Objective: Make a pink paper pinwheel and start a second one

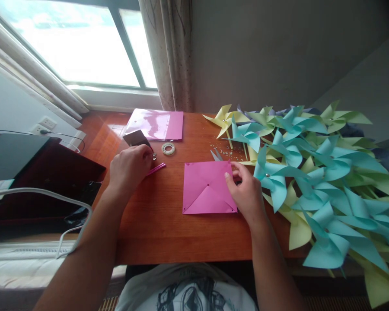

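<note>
A pink paper square (207, 188) with diagonal cuts lies flat in the middle of the wooden table (155, 229). My right hand (246, 190) rests at its right edge, fingers curled and pinching the paper's edge. My left hand (129, 168) is closed over the end of thin pink sticks (157, 168) beside a dark brown card (136, 138), with small metal pins showing at its fingertips.
A large heap of blue and yellow paper pinwheels (311, 181) covers the table's right side. Scissors (216, 154) and scattered small pins (227, 149) lie behind the square. A tape roll (168, 148) and a pink plastic folder (155, 124) sit further back. A dark device (26, 168) with cables stands left.
</note>
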The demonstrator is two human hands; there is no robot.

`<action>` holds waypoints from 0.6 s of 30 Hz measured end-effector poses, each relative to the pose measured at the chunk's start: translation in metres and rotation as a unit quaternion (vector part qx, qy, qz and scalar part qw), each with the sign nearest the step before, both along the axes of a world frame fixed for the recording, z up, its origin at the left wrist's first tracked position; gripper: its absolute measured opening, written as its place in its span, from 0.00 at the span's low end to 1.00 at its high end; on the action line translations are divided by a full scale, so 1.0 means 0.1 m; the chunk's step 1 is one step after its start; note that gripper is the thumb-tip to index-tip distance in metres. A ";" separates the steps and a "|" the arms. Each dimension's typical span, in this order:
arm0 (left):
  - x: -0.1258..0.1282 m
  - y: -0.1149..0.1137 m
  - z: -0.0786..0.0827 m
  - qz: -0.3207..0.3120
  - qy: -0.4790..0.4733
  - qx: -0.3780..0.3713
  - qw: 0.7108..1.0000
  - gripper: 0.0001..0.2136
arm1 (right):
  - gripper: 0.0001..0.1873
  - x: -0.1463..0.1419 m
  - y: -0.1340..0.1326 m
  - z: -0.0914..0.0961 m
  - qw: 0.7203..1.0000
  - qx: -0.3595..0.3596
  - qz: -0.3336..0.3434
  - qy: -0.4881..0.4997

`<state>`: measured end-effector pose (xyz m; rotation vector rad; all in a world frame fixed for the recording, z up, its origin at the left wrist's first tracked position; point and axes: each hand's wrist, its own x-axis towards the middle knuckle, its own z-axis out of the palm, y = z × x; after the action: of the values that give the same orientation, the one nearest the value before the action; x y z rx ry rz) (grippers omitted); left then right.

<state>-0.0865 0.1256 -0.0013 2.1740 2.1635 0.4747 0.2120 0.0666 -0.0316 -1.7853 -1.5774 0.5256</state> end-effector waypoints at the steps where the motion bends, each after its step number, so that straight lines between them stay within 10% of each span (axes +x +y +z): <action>1: 0.01 0.01 -0.01 0.000 -0.020 0.008 1.000 0.11 | 0.19 0.00 0.00 -0.01 1.000 0.001 0.000 -0.001; 9: 0.17 0.02 0.02 -0.052 -0.374 0.029 0.925 0.05 | 0.23 0.02 0.01 -0.04 1.000 0.012 0.015 0.015; 18: 0.17 0.01 0.00 -0.056 -0.453 -0.005 0.890 0.08 | 0.14 0.05 0.02 -0.05 0.998 0.035 0.042 0.025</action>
<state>-0.0692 0.1266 -0.0014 1.5398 1.4889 1.1641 0.2166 0.0683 -0.0364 -1.6466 -1.6213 0.5433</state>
